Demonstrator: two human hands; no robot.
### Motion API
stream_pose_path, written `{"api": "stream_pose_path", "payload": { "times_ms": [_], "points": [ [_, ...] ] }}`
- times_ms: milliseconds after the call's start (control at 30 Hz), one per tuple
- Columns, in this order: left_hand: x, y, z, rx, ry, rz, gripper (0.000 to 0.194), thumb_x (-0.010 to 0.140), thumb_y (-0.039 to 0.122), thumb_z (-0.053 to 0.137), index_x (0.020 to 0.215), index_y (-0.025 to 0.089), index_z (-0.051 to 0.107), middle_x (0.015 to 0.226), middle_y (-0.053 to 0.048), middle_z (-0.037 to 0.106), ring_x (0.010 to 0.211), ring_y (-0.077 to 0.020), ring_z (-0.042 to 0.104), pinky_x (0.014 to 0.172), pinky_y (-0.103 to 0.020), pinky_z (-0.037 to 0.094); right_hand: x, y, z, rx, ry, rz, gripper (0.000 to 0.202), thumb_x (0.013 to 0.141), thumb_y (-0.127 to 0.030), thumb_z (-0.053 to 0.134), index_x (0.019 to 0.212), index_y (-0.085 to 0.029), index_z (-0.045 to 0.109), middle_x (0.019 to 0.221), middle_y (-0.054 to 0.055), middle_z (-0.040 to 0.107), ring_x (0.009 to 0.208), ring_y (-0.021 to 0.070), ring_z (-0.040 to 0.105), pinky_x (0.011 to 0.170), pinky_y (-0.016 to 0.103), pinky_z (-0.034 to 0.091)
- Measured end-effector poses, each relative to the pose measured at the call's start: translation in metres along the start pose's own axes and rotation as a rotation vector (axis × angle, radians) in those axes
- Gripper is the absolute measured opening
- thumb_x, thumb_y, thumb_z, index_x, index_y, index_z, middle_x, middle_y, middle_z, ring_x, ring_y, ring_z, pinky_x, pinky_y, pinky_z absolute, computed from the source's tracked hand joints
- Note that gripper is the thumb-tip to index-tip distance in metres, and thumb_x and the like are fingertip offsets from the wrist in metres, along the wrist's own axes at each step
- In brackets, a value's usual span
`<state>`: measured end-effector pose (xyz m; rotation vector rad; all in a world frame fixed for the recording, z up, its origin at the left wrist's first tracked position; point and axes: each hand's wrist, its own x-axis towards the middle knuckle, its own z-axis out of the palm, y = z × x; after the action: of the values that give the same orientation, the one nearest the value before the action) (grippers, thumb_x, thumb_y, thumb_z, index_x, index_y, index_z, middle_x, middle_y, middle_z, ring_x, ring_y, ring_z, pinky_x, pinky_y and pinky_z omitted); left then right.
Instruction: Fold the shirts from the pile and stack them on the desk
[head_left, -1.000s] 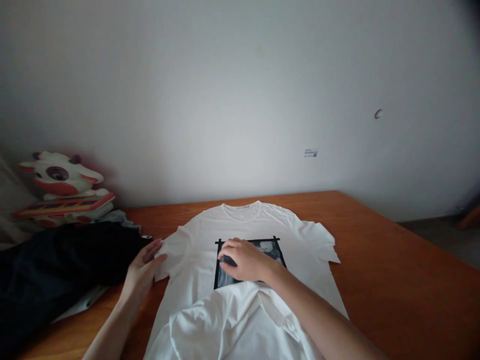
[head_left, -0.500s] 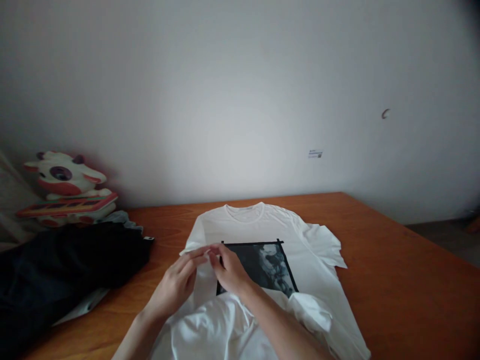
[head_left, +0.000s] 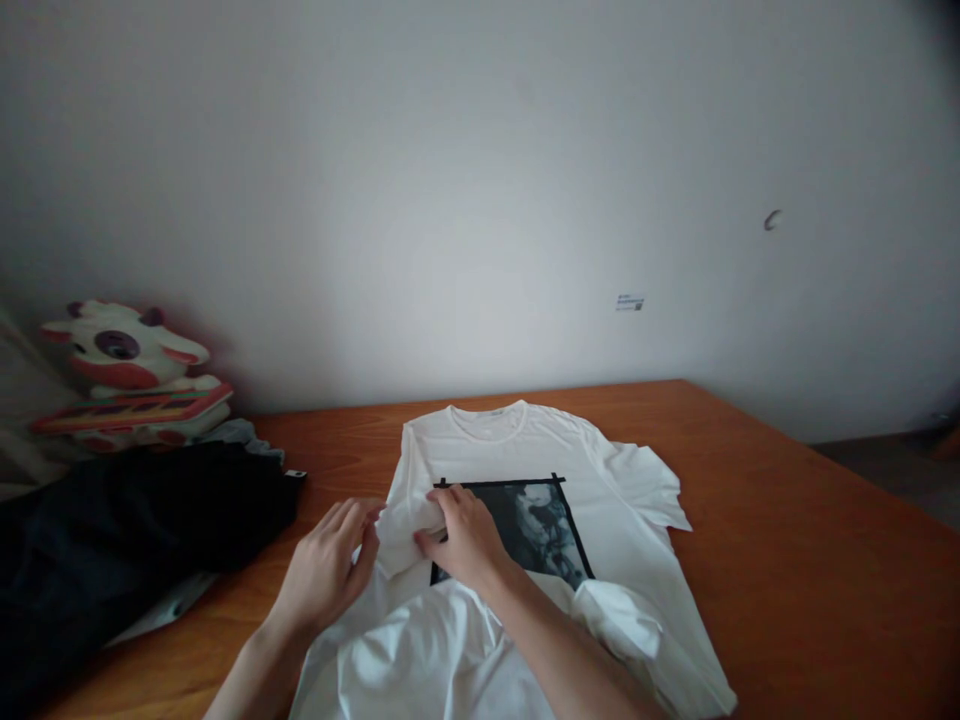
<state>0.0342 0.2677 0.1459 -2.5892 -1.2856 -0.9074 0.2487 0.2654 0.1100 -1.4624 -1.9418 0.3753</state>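
Note:
A white T-shirt [head_left: 637, 540] with a dark, black-edged print [head_left: 536, 520] lies on the wooden table, collar toward the wall. Its left sleeve is folded inward over the chest; the right sleeve spreads outward. Loose white fabric is bunched over the lower part. My right hand [head_left: 465, 535] pinches the folded left sleeve [head_left: 412, 520] beside the print, between thumb and fingers. My left hand [head_left: 330, 560] is at the shirt's left edge, thumb and fingers apart, with nothing visible between them.
Dark clothing [head_left: 150, 530] is heaped on the wooden table [head_left: 787, 570] at the left. Behind it sits a cow-shaped toy [head_left: 135, 350] with a keyboard. A pale wall [head_left: 480, 200] rises behind the table, whose right edge slants toward me.
My hands were close together and have parted. The left hand moved left and down. The left sleeve now lies folded inward at my right hand's fingers.

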Motion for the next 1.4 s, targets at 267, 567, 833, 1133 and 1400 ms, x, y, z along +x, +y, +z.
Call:
{"api": "stream_pose_path", "payload": {
  "times_ms": [267,567,833,1133,1400],
  "points": [
    [-0.012,-0.016,-0.010,0.016,-0.307,0.105,0.042,0.079,0.037,0.067,0.119,0.024,0.060,0.114,-0.007,0.069,0.102,-0.0247,0.066,0.090,-0.036,0.055,0.010,0.014,0.005,0.379,0.213,0.213,0.014,0.093,-0.024,0.053,0.090,-0.020,0.067,0.086,0.006,0.074,0.079,0.0185,0.071,0.075,0.028,0.052],
    [-0.011,-0.021,-0.004,0.062,-0.339,-0.032,0.035,0.079,0.017,0.052,0.111,0.024,0.063,0.096,-0.002,0.073,0.085,-0.0193,0.070,0.076,-0.029,0.054,0.020,0.029,0.007,0.880,0.307,0.555,0.016,0.094,-0.036,0.044,0.098,-0.022,0.051,0.071,0.000,0.067,0.055,0.0170,0.067,0.049,0.025,0.051],
    [-0.009,-0.019,-0.009,0.087,-0.303,0.112,0.018,0.084,0.018,0.049,0.088,0.024,0.065,0.083,-0.002,0.072,0.076,-0.0182,0.069,0.069,-0.027,0.051,0.006,0.010,-0.018,0.115,0.145,0.325,0.036,0.087,-0.035,0.066,0.120,-0.021,0.060,0.086,0.003,0.075,0.087,0.0235,0.072,0.075,0.028,0.048],
    [-0.010,-0.013,-0.005,0.034,-0.323,0.086,0.024,0.081,0.014,0.049,0.093,0.024,0.066,0.084,-0.001,0.074,0.075,-0.0163,0.071,0.067,-0.024,0.050,0.004,0.012,-0.016,-0.098,0.170,0.285,0.012,0.092,-0.030,0.060,0.095,-0.021,0.067,0.098,0.005,0.074,0.093,0.0213,0.070,0.073,0.026,0.046],
    [-0.010,-0.018,-0.005,0.040,-0.305,0.072,0.022,0.081,0.014,0.050,0.092,0.024,0.066,0.081,0.001,0.073,0.072,-0.0157,0.069,0.066,-0.025,0.049,0.009,0.021,-0.016,-0.036,0.242,0.417,0.024,0.097,-0.015,0.045,0.119,-0.020,0.055,0.099,0.004,0.074,0.089,0.0197,0.071,0.071,0.026,0.044]
  ]
}}
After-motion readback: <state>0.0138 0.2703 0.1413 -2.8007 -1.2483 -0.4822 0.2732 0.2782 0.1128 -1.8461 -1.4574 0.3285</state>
